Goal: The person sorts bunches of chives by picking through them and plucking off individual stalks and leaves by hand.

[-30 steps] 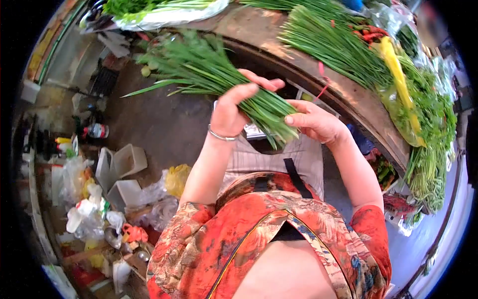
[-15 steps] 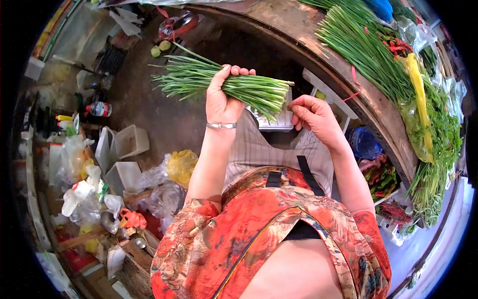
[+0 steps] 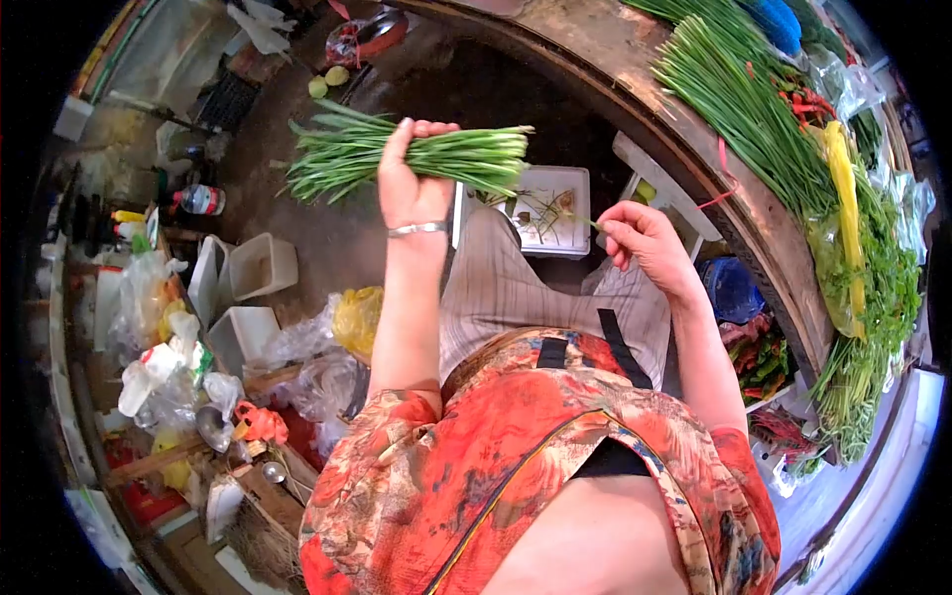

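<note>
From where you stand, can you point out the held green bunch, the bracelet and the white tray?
Green bunch point(image 3: 471, 159): head view, paler stalks.
Bracelet point(image 3: 420, 228): head view, middle of band.
White tray point(image 3: 553, 171): head view, far rim.

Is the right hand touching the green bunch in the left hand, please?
Apart. In the head view, the white tray shows plainly between the right hand and the green bunch.

The worktop runs from before the person round to their right, bearing stalks and herbs with a plastic bag between them, while scraps lie in the tray ahead of the legs and, leftward, tubs stand near loose bags.
</note>
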Motion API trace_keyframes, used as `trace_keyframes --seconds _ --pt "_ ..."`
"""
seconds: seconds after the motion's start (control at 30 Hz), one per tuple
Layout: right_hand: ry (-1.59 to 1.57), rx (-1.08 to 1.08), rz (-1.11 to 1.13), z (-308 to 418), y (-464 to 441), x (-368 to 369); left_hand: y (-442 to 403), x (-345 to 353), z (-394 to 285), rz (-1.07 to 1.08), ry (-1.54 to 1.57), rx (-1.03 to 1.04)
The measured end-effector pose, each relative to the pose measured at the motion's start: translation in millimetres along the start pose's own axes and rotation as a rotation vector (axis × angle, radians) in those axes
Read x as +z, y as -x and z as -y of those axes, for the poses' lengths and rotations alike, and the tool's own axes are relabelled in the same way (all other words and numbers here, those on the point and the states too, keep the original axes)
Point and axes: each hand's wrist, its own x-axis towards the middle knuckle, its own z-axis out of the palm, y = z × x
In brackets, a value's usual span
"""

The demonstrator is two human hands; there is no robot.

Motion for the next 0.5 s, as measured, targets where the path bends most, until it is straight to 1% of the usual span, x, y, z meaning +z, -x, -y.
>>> trace_keyframes --seconds 0.07,0.1,0.13,0.17,0.2,0.23,0.27,0.3,0.33,0.4,0.47,0.5 --pt "0.035 0.011 0.0 -15.2 -5.0 -10.9 1.1 -1.5 -8.2 -0.023 -0.036 0.045" --pt "0.154 -0.128 -0.071 -18.7 -9.4 -9.1 3.1 -1.6 -7.5 -0.033 -0.042 0.027" --pt "0.272 -0.271 -0.144 -19.6 -13.0 -6.8 4.4 -1.6 -2.2 -0.096 -0.071 0.051" --pt "0.522 -0.251 -0.178 -18.2 -14.6 -6.2 5.7 -2.1 4.4 -0.131 -0.099 0.057" --pt "0.52 -0.249 -0.178 -12.8 -15.8 -1.2 6.7 -3.5 11.6 -0.167 -0.126 0.061" --pt "0.572 -0.374 -0.213 -7.2 -17.6 4.6 7.9 -6.8 18.4 -0.133 -0.146 0.057" --pt "0.625 -0.497 -0.247 0.4 -17.7 11.7 9.3 -9.0 24.9 -0.173 -0.158 0.026" --pt "0.562 -0.468 -0.249 16.5 -12.7 23.2 14.4 -8.2 31.1 -0.178 -0.202 0.012" --pt "0.564 -0.462 -0.25 26.3 -12.0 31.2 19.5 -7.2 36.9 -0.18 -0.248 -0.001" --pt "0.759 -0.698 -0.181 38.3 -15.5 43.1 27.1 -5.1 49.6 -0.158 -0.264 -0.041" --pt "0.872 -0.685 -0.151 31.6 -19.6 56.0 37.9 5.8 61.6 -0.158 -0.3 -0.075" --pt "0.896 -0.608 -0.108 27.6 -22.7 60.7 41.6 8.0 66.5 -0.128 -0.284 -0.088"
